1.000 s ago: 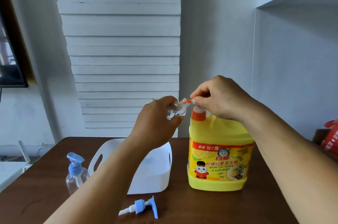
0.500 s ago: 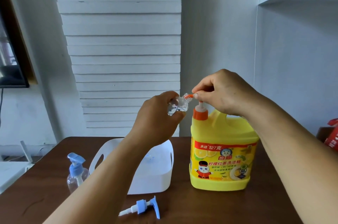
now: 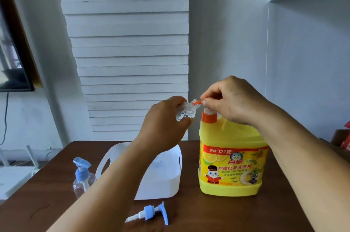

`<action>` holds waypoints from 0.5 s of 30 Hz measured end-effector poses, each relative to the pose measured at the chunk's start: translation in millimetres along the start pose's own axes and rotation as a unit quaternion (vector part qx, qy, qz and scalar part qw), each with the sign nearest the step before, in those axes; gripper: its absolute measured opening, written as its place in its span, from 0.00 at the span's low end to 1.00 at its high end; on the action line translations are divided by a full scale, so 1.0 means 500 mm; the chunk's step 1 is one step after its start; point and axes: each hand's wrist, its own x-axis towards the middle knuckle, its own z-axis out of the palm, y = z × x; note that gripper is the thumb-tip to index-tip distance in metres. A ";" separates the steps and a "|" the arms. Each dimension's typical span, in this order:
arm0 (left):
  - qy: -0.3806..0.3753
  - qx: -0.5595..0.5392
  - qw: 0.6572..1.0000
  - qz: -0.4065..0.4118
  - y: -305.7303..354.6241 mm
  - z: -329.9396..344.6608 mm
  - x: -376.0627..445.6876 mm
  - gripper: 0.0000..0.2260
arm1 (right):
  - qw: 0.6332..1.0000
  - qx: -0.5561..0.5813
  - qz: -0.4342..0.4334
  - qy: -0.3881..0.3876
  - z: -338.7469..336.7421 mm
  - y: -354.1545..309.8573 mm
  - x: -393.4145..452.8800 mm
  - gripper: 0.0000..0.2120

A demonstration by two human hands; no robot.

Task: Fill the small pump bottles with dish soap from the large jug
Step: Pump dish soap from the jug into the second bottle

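A large yellow soap jug [image 3: 233, 163] with an orange pump collar stands on the brown table [image 3: 189, 216]. My right hand [image 3: 233, 101] curls over the jug's orange pump head, whose spout tip shows at its fingers. My left hand [image 3: 164, 123] grips a small clear bottle [image 3: 186, 111], tilted with its open neck against the orange spout. A loose blue pump cap [image 3: 151, 212] lies on the table near the front. A second clear bottle [image 3: 83, 178] with a blue pump stands at the left.
A white plastic basket [image 3: 161, 184] with handle cut-outs sits between the standing bottle and the jug, partly behind my left forearm. A red package [image 3: 345, 137] lies at the far right edge. White walls and a slatted panel rise behind the table.
The pump head under my right hand rose from its pressed-down position about a second ago. My left hand keeps the small bottle at the spout.
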 end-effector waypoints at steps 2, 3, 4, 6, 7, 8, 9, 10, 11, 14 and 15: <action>-0.005 -0.001 1.000 -0.005 -0.002 0.002 -0.005 0.10 | 1.000 0.006 0.003 -0.012 0.003 0.001 -0.003 0.05; -0.004 -0.002 1.000 -0.005 -0.001 0.002 -0.006 0.11 | 1.000 0.008 0.002 -0.018 0.001 0.000 -0.001 0.05; -0.003 -0.003 1.000 -0.005 0.000 0.002 -0.005 0.11 | 1.000 0.008 0.001 -0.023 -0.003 -0.002 0.003 0.05; 0.002 -0.012 1.000 -0.006 0.005 -0.003 -0.005 0.09 | 1.000 0.005 -0.002 -0.020 -0.013 -0.007 0.006 0.05; 0.008 -0.015 1.000 -0.004 0.007 -0.005 -0.003 0.09 | 1.000 0.002 -0.006 -0.012 -0.016 -0.008 0.007 0.05; 0.012 -0.015 1.000 -0.003 0.008 -0.006 -0.002 0.08 | 1.000 0.000 -0.008 -0.002 -0.018 -0.007 0.009 0.05; 0.014 -0.014 1.000 -0.001 0.009 -0.007 0.000 0.08 | 1.000 0.001 -0.009 0.006 -0.018 -0.006 0.008 0.05; 0.013 -0.011 1.000 0.001 0.008 -0.006 0.000 0.09 | 1.000 0.004 -0.007 0.012 -0.014 -0.004 0.006 0.05; 0.013 -0.008 1.000 0.003 0.006 -0.004 0.001 0.09 | 1.000 0.006 -0.007 0.017 -0.010 -0.001 0.005 0.05; 0.003 -0.004 1.000 -0.006 0.001 0.004 -0.005 0.10 | 1.000 0.006 -0.009 0.012 0.007 0.002 -0.002 0.06; 0.001 -0.006 1.000 -0.008 0.001 0.006 -0.007 0.10 | 1.000 0.006 -0.008 0.007 0.007 0.002 -0.003 0.06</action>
